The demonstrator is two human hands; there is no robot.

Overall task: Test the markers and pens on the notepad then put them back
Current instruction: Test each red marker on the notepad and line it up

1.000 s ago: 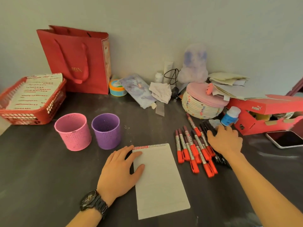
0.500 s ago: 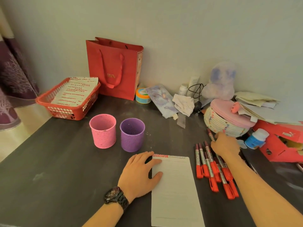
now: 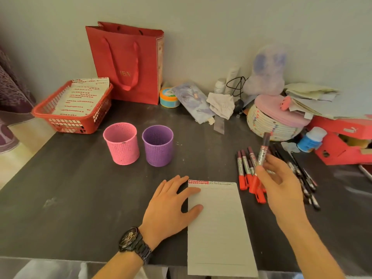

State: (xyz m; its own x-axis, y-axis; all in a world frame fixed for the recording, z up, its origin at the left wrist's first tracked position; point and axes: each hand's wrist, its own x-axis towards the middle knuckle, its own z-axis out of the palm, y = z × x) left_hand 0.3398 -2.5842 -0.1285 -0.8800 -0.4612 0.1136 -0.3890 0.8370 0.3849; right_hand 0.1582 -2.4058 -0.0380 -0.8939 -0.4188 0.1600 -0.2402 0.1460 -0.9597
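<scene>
Just right of the notepad (image 3: 218, 222): right hand (image 3: 281, 186) pinches marker (image 3: 262, 152), clear of the table, near upright, red end down. Pad lies left of grip. Left hand (image 3: 171, 206) flat, pressing pad's left edge.

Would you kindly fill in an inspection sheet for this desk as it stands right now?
Surface: dark table, with pale scuffs.
Job's things: notepad lies flat at the near edge. Red markers and black pens lie loose to its right. Pink cup and purple cup stand upright, side by side.
Clutter: red basket, red bag, woven box, shoebox and blue bottle along the back and right.
Hands: left hand rests flat, with its fingers on the notepad's left edge. Right hand holds a single marker above the table.
Cables: black cord by the wall.
Surroundings: pale wall, purple curtain at left.
</scene>
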